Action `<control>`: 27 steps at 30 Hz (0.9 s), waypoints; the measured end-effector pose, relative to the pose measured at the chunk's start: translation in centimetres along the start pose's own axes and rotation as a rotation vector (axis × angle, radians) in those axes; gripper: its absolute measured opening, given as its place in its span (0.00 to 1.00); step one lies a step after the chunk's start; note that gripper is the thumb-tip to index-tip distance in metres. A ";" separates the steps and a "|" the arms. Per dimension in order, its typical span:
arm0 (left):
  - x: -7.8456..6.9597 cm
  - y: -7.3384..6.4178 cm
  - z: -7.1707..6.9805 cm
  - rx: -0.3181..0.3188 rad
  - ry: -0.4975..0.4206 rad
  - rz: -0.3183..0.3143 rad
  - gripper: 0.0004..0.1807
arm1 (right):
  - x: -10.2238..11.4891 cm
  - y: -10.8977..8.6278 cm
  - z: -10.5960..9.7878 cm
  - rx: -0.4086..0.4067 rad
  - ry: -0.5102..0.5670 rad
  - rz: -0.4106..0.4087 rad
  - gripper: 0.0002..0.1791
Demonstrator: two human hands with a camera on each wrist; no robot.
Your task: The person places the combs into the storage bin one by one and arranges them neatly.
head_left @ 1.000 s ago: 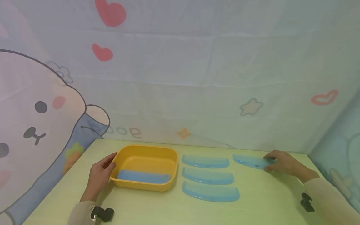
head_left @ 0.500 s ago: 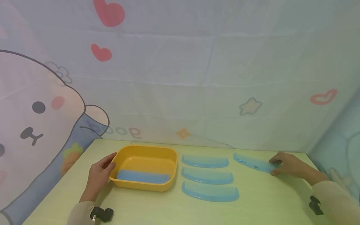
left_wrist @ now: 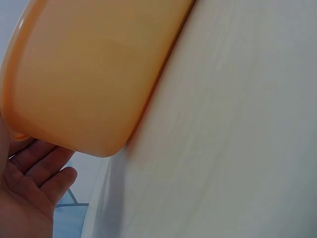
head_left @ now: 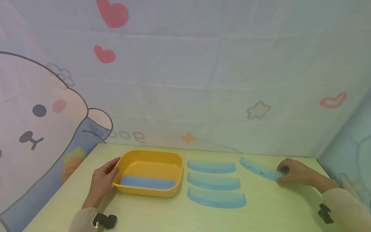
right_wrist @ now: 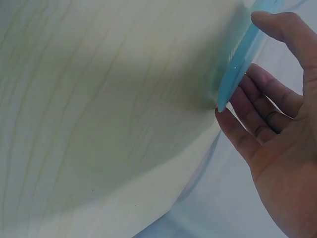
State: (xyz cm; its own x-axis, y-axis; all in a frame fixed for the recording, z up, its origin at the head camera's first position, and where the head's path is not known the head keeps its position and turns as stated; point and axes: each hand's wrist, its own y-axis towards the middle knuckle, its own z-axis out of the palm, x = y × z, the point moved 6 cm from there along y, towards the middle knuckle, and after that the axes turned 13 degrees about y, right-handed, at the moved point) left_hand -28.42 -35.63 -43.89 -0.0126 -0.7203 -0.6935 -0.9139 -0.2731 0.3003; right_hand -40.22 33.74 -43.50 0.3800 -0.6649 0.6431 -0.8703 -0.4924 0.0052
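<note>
My left hand (head_left: 101, 178) holds the left rim of a yellow plastic basin (head_left: 147, 192); in the left wrist view its fingers (left_wrist: 49, 166) lie against the basin's end wall. A blue comb (head_left: 147, 182) lies inside along the near wall. At the right, my right hand (head_left: 298, 173) pinches the right end of another translucent blue comb (head_left: 258, 169), which slants down to the right and bears small dark markings. In the right wrist view, the thumb is on one side of this comb (right_wrist: 237, 64) and the fingers on the other.
Between basin and right hand, three blue combs lie in a column: a far one (head_left: 211, 167), a middle one (head_left: 214, 182) and a near one (head_left: 216, 198). The pale table (head_left: 162, 212) ends at a printed cloth backdrop (head_left: 185, 80).
My right hand has moved slightly right and nearer, swinging the comb's right end toward the front so it slants more. The left hand and basin have stayed put.
</note>
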 end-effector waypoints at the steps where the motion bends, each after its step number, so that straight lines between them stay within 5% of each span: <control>1: 0.0 0.0 0.0 0.003 0.003 -0.003 0.22 | 0.1 0.0 0.0 -0.001 -0.003 -0.001 0.30; 16: 0.2 0.2 0.1 -0.010 0.023 -0.002 0.22 | 1.4 0.1 0.1 -0.069 -0.076 -0.071 0.32; 27: 0.0 -0.1 0.0 -0.008 0.027 -0.006 0.22 | 4.8 0.8 0.4 -0.141 -0.055 -0.185 0.30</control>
State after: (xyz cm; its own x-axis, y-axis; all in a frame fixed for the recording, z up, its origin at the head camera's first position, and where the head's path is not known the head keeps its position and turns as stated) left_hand -28.37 -35.63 -43.90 0.0039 -0.7352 -0.6778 -0.9107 -0.2826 0.3013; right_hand -38.99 29.90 -40.73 0.5503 -0.6022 0.5784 -0.8180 -0.5279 0.2286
